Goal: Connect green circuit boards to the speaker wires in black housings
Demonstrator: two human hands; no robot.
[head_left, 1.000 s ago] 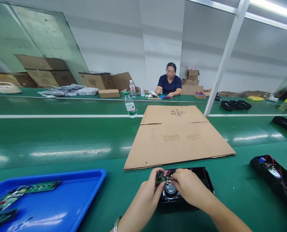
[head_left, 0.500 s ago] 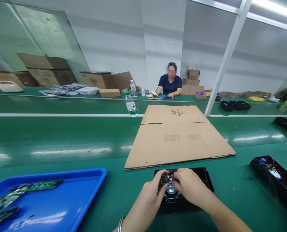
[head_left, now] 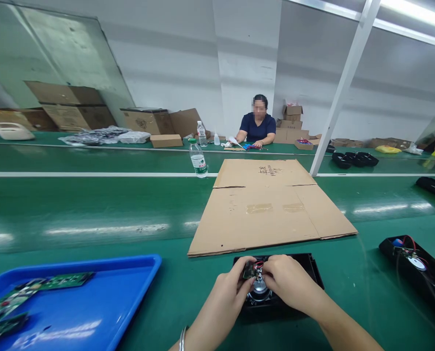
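Note:
Near the front edge of the green bench lies a black speaker housing (head_left: pixel 310 265) with a round silver speaker (head_left: pixel 260 292) inside. My left hand (head_left: pixel 235 287) pinches a small circuit board (head_left: pixel 249 270) above the housing's left part. Close beside it, my right hand (head_left: pixel 285 280) has its fingers pressed together at the red wires (head_left: pixel 258 263) by the board; what exactly its fingertips grip is hidden.
A blue tray (head_left: pixel 93 302) with several green circuit boards (head_left: pixel 66 281) is at the left. Flattened cardboard (head_left: pixel 268 214) lies beyond my hands. Another black housing (head_left: pixel 422 273) sits at the right. A bottle (head_left: pixel 198 160) stands further back; a person (head_left: pixel 257 126) sits across.

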